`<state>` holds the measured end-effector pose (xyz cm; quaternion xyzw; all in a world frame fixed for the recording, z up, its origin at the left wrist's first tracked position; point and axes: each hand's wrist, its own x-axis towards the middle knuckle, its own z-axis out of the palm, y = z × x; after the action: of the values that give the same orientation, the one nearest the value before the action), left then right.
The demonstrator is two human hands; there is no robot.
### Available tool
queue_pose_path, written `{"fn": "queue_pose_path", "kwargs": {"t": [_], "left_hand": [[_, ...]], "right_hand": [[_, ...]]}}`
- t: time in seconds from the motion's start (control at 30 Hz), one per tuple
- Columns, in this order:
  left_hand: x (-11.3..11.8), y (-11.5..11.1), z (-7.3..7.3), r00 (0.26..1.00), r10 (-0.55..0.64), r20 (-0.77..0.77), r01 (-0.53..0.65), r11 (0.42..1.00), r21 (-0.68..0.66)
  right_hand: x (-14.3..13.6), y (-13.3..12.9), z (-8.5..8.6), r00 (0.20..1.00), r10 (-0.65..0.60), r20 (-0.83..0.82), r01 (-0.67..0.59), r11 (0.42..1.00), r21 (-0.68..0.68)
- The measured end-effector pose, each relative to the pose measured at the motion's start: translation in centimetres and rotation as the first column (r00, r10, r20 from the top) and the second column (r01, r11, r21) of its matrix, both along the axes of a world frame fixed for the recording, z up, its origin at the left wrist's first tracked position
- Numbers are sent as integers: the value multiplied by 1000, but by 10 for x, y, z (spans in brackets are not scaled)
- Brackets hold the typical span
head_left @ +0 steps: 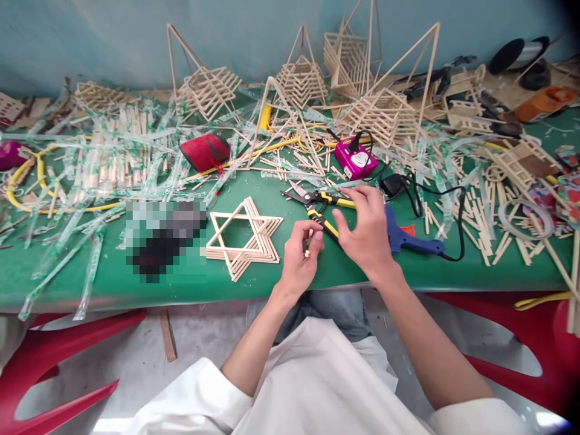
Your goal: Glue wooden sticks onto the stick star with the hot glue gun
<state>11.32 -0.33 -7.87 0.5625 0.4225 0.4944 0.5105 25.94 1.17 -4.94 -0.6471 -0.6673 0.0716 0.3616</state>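
My left hand is closed around wooden sticks, with only their pale ends showing between the fingers. Over the table to its right is my right hand, its thumb and fingers apart and nothing seen in them. Just beyond both hands lie shears with black and yellow handles; whether the right fingers touch a handle I cannot tell. A blue glue gun rests right of that hand, partly hidden by it. Left of my hands lies a layered six-pointed star of glued sticks, flat on the green table.
Several stick lanterns stand along the wall. A magenta power socket with black cords sits behind my right hand. Plastic-wrapped stick bundles and a red pouch lie left; loose sticks and a tape roll lie right.
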Motion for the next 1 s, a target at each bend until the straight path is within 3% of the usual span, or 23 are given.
{"fn": "queue_pose_path", "kwargs": {"t": [0.1, 0.2, 0.4, 0.6, 0.77, 1.0], "left_hand": [[0, 1, 2, 999, -46, -3, 46, 999, -23], [-1, 6, 3, 987, -158, 1, 158, 987, -30], [-7, 17, 0, 960, -279, -30, 279, 960, -10], [-5, 18, 6, 947, -293, -129, 298, 954, 20], [-9, 8, 12, 954, -231, -192, 245, 968, 51], [-15, 0, 8, 957, -121, -264, 153, 983, 105]], "right_hand": [[5, -21, 20, 962, 167, -217, -151, 985, 87], [-1, -33, 36, 898, 340, -278, -348, 937, 21], [-7, -33, 37, 816, 503, -286, -540, 839, -63], [-10, -25, 26, 847, 388, -362, -415, 910, 4], [-8, -21, 25, 879, 369, -302, -374, 926, 42], [-12, -23, 24, 882, 348, -318, -350, 935, 53]]}}
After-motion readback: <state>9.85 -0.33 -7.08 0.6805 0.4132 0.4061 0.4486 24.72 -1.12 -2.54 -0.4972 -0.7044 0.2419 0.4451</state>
